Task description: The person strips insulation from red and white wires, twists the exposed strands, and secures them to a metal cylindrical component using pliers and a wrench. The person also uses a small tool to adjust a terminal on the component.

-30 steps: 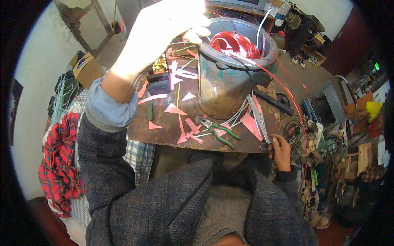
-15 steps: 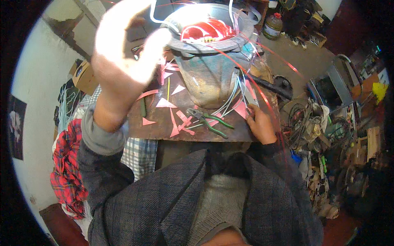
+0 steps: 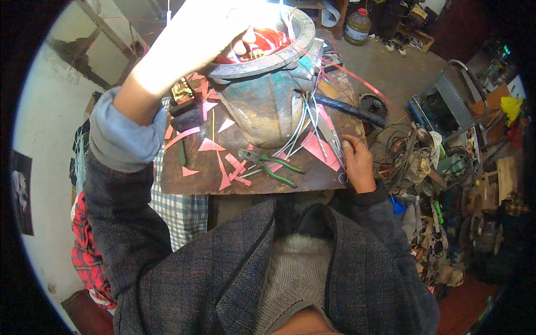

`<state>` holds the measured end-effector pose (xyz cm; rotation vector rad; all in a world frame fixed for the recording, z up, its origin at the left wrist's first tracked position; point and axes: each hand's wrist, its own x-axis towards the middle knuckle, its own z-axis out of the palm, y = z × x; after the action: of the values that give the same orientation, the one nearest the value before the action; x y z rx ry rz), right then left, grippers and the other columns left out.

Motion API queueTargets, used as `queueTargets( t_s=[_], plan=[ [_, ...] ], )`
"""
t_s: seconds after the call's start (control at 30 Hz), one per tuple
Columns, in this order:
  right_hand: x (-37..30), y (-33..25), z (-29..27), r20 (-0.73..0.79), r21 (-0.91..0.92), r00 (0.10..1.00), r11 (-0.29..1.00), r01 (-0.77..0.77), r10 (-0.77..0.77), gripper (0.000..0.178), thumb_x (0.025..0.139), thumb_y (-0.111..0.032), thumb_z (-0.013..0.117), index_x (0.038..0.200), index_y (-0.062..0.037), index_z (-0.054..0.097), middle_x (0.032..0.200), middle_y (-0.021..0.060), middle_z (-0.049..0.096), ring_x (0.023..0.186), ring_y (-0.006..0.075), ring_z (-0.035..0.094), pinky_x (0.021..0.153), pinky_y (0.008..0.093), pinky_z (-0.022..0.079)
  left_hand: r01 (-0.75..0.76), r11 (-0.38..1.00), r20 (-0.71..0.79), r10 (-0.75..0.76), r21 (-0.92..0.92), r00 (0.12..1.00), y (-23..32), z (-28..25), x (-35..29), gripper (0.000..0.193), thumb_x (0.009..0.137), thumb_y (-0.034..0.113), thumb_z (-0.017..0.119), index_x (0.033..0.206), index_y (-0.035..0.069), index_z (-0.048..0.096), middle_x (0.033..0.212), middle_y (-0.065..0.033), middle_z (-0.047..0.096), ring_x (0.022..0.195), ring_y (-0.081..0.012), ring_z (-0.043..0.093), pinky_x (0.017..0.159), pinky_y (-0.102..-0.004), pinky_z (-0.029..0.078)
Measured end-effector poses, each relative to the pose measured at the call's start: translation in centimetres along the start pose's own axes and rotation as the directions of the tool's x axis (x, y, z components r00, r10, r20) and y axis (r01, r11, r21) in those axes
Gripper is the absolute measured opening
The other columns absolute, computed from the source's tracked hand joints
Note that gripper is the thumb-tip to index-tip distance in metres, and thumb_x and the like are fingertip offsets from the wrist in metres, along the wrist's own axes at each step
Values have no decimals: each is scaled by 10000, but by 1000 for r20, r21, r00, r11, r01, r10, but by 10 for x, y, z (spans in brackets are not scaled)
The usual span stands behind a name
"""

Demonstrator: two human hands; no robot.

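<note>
A grey-green, worn metal motor housing (image 3: 259, 106) stands on a small brown table, with red copper wire windings (image 3: 271, 42) inside its rim. My left hand (image 3: 206, 42), washed out by bright light, reaches over the rim from the left. Its fingertips are bent together against the windings; anything pinched in them is hidden. At the table's right edge my right hand (image 3: 360, 164) rests beside metal scissors (image 3: 334, 142), fingers loosely extended and touching or very near them. Pink insulating-paper pieces (image 3: 319, 152) lie under and around the scissors. Green-handled pliers (image 3: 273, 166) lie in front of the housing.
White sleeving or wires (image 3: 301, 131) hang down the housing's right side. A dark rod-like tool (image 3: 352, 109) sticks out past the table. A black-and-gold object (image 3: 184, 100) sits at the left. Beyond are a bottle with a red cap (image 3: 357, 27) and heaped cables (image 3: 407, 156).
My left hand has moved down from above the rim into the windings. My right hand has shifted slightly outward, and a scissor handle ring now shows. The view has shifted slightly.
</note>
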<state>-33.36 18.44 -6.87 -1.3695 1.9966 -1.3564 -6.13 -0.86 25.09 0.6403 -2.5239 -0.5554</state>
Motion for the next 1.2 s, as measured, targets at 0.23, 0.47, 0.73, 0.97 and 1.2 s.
queueTargets(
  t_s=[0.23, 0.47, 0.73, 0.97, 1.2],
  plan=[
    [10, 14, -9, -21, -204, 993, 973, 110, -117, 294, 952, -206, 637, 1155, -3, 701, 1112, 225, 709, 1031, 402, 677, 886, 453, 525, -371, 922, 17, 375, -109, 927, -3, 6, 36, 288, 1036, 241, 611, 1127, -4, 732, 925, -74, 738, 741, -119, 667, 647, -270, 543],
    [15, 20, 3, -24, -225, 996, 971, 75, -83, 342, 891, -124, 664, 1214, -11, 672, 1128, 230, 696, 1071, 416, 656, 919, 468, 513, -398, 914, 118, 405, -78, 907, -27, 1, 47, 261, 1026, 240, 620, 981, 6, 725, 786, -88, 699, 713, -160, 662, 629, -319, 540],
    [22, 36, 6, -13, -189, 987, 970, 155, -160, 376, 850, 1, 648, 1225, -17, 669, 1175, 237, 691, 1125, 422, 646, 975, 454, 509, -458, 882, -64, 454, -107, 889, -27, 9, 36, 316, 1021, 289, 624, 1012, -1, 748, 861, -94, 737, 778, -171, 685, 710, -319, 555],
    [17, 47, -3, -11, -147, 949, 939, 311, -316, 244, 901, -98, 639, 1125, -28, 705, 1049, 209, 694, 1029, 385, 674, 916, 427, 522, 196, 978, 67, -192, -71, 979, -8, 0, -5, 262, 1050, 185, 566, 1045, -43, 693, 860, -119, 744, 747, -167, 732, 679, -267, 585],
    [-3, 11, -22, 43, -184, 925, 907, 378, -377, 196, 893, -91, 647, 1055, -8, 718, 1053, 215, 690, 995, 403, 671, 881, 442, 536, -5, 1000, -77, 7, 27, 997, -11, 18, -28, 271, 1094, 202, 529, 1061, -23, 677, 853, -66, 714, 752, -114, 694, 699, -242, 571]
  ],
)
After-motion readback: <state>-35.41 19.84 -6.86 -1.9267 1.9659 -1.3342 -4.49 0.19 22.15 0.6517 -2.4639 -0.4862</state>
